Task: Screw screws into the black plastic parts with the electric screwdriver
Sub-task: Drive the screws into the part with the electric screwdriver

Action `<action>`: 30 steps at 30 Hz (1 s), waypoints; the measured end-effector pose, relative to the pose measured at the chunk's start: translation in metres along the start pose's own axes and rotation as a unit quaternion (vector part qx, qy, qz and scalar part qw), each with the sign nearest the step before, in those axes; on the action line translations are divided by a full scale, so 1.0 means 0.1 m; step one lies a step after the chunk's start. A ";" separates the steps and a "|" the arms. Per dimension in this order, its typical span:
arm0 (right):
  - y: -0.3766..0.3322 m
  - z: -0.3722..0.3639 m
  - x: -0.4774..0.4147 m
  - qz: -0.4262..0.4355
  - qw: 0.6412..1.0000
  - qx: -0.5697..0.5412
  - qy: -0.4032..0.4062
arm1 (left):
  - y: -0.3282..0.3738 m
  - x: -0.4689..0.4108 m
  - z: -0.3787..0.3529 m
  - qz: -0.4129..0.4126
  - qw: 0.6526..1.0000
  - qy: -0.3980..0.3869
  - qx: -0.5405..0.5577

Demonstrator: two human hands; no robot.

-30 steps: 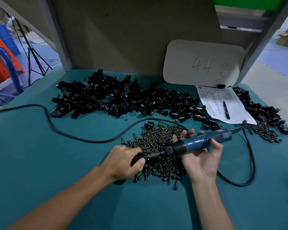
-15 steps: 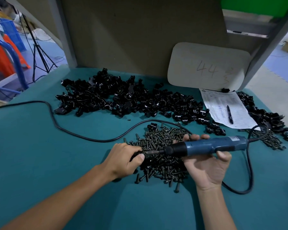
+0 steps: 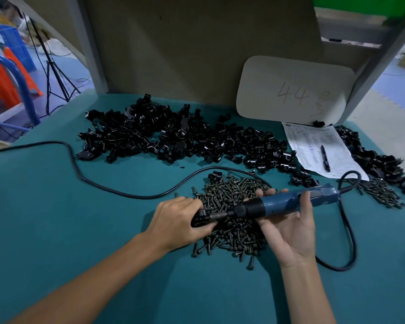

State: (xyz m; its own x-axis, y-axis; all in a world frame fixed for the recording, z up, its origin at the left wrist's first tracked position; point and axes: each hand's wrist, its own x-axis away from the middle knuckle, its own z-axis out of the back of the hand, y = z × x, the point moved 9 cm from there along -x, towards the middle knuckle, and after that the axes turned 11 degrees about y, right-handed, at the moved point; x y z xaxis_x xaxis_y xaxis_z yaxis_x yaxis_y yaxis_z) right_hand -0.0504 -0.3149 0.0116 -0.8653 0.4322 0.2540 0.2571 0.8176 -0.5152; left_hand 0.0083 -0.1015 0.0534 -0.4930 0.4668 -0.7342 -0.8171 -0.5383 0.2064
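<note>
My left hand [image 3: 177, 222] grips a black plastic part [image 3: 200, 218] at the left edge of a heap of dark screws [image 3: 234, 206]. My right hand [image 3: 290, 232] holds the blue electric screwdriver [image 3: 288, 202] lying nearly level, thumb over its barrel. The driver's bit [image 3: 218, 215] points left and meets the part in my left hand. A long pile of black plastic parts [image 3: 173, 139] stretches across the green table behind the screws.
The screwdriver's black cable [image 3: 347, 232] loops right of my right hand and runs across the table to the left. A paper form with a pen [image 3: 324, 155] lies at back right, under a beige board marked 44 [image 3: 295, 90]. More parts and screws [image 3: 379, 169] sit far right.
The screwdriver has shifted left and tilted slightly, its bit now seated against the part in my left hand. Both hands stay over the screw heap.
</note>
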 end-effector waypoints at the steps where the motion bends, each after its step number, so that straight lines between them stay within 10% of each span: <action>1: 0.00 0.00 0.01 0.003 1.000 0.001 0.003 | -0.01 0.00 0.00 0.004 1.000 0.000 -0.003; 30: 0.07 0.03 0.02 -0.007 0.999 0.004 0.041 | 0.00 0.01 0.02 -0.005 1.000 0.029 -0.002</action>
State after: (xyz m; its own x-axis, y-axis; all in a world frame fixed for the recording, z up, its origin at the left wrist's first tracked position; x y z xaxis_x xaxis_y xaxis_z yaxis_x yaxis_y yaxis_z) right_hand -0.0514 -0.3093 0.0063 -0.8299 0.4516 0.3277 0.2426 0.8209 -0.5170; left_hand 0.0070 -0.1001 0.0539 -0.4664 0.4308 -0.7726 -0.8210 -0.5359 0.1968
